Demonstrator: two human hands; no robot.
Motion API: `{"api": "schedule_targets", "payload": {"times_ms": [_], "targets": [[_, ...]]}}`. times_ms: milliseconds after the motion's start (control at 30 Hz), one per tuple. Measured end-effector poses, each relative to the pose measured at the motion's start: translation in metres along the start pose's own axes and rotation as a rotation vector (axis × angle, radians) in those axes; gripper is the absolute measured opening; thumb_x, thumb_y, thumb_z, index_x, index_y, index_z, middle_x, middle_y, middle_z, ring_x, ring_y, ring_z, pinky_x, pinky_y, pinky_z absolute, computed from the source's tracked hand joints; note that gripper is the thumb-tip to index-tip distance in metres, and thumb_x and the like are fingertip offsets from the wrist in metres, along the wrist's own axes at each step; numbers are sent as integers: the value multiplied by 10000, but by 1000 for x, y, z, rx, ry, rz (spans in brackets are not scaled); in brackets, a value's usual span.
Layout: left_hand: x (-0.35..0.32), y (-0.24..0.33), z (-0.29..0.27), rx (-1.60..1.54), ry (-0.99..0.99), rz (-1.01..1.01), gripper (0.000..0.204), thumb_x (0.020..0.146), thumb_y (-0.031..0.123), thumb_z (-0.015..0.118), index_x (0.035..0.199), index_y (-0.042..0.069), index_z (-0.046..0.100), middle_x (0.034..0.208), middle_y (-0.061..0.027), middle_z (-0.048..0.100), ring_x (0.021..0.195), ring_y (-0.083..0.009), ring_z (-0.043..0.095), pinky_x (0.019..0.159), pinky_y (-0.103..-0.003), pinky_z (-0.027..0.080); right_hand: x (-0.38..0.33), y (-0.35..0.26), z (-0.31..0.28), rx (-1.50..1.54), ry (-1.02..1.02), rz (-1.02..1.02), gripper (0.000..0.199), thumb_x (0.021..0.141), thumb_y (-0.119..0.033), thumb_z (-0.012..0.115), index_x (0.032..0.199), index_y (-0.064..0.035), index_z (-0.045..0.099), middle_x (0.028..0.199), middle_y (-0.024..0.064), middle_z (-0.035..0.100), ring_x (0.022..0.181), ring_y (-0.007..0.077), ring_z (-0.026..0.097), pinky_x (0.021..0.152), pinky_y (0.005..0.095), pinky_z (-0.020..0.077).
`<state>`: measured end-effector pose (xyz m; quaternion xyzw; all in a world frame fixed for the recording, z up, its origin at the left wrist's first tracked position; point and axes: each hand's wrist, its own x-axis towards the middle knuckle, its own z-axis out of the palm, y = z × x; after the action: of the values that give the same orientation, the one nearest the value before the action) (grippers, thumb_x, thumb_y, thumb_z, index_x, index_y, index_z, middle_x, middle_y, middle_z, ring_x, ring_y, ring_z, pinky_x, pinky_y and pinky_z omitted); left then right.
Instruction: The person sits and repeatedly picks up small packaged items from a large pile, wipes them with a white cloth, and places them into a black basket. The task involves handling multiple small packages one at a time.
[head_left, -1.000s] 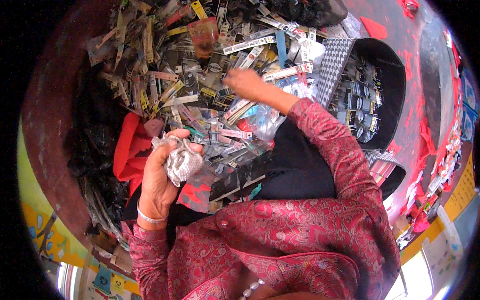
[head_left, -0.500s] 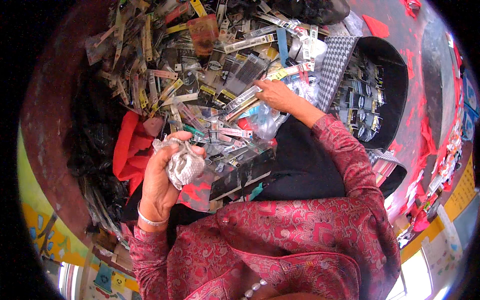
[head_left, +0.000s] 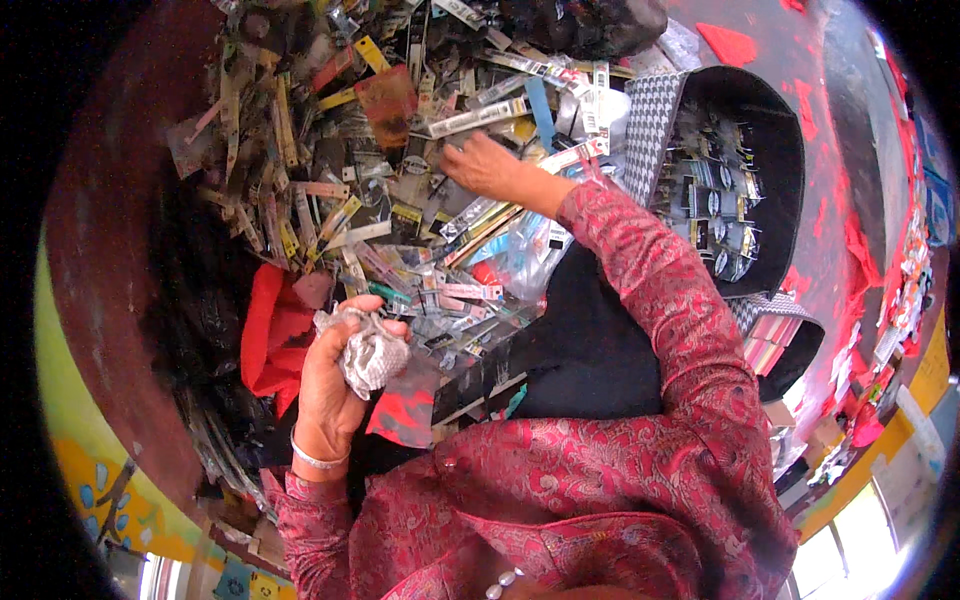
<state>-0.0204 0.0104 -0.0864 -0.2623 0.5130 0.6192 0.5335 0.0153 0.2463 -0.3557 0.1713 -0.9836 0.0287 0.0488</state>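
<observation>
My left hand is closed round a crumpled whitish cloth, held above the near side of a heap. My right hand reaches across to the middle of the heap, its fingers curled down among clear and dark plastic packets. Whatever lies under those fingertips is hidden by the hand. Just beyond it rests a long white-labelled strip packet. A red translucent piece lies to its left, and a blue strip to its right.
A black box with a houndstooth rim holds rows of small dark packets at the right. A smaller houndstooth box with pinkish packets stands nearer. Red cloth and black plastic lie at the left.
My right hand has left the long strip packets near the right box and moved left and farther into the heap. The left hand keeps the cloth, nearly still.
</observation>
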Motion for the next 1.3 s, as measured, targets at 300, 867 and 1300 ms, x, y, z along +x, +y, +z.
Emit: {"api": "schedule_targets", "payload": {"times_ms": [300, 867, 1300], "targets": [[0, 1, 3, 12, -37, -11, 280, 852, 200, 440, 1081, 40, 456, 876, -160, 614, 761, -254, 613, 633, -342, 520, -29, 4, -11, 90, -28, 81, 83, 732, -162, 503, 802, -123, 526, 666, 21, 517, 680, 185, 537, 674, 333, 363], [-19, 3, 6, 110, -310, 91, 501, 727, 20, 417, 1227, 13, 403, 912, -151, 614, 800, -238, 618, 688, -325, 530, -9, 63, -104, 1567, -2, 883, 260, 722, -107, 660, 947, 16, 617, 824, 59, 634, 724, 148, 575, 651, 295, 448], [-54, 43, 20, 214, -552, 362, 265, 802, 252, 609, 956, 39, 578, 825, -44, 607, 644, -125, 581, 525, -251, 495, 61, -51, -337, 1708, -128, 501, 189, 765, -122, 580, 909, -8, 624, 760, -15, 604, 654, 99, 527, 623, 254, 429]]}}
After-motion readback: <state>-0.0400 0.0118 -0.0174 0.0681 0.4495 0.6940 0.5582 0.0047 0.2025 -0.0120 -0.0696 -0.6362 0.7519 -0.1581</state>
